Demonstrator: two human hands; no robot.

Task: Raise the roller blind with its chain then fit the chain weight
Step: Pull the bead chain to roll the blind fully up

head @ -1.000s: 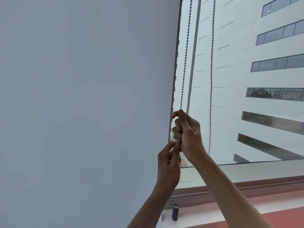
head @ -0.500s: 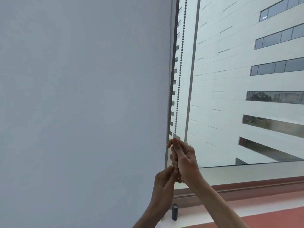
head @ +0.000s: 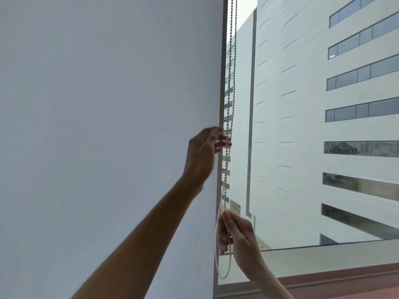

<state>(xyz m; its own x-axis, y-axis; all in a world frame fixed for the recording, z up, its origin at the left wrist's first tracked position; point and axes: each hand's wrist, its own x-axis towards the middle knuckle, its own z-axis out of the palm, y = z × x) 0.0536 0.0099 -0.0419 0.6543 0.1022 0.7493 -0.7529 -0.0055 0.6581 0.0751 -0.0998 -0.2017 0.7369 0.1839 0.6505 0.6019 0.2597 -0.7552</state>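
Note:
A white roller blind (head: 108, 126) covers the left two thirds of the window. Its white bead chain (head: 231, 61) hangs as two strands along the blind's right edge and ends in a loop (head: 223, 275) near the sill. My right hand (head: 239, 238) pinches one strand low down, fingers curled round it. My left hand (head: 205, 154) is raised higher, blurred by motion, with its fingers spread and their tips at the chain. No chain weight is in view.
The dark window frame (head: 221, 83) runs down beside the blind. Through the glass stands a pale office building (head: 323, 126). A reddish sill (head: 334, 279) runs along the bottom right.
My left hand has let go low down and risen well up the chain with fingers open. My right hand has stayed low, gripping the chain. The view has tilted, and the chain's bottom loop now shows.

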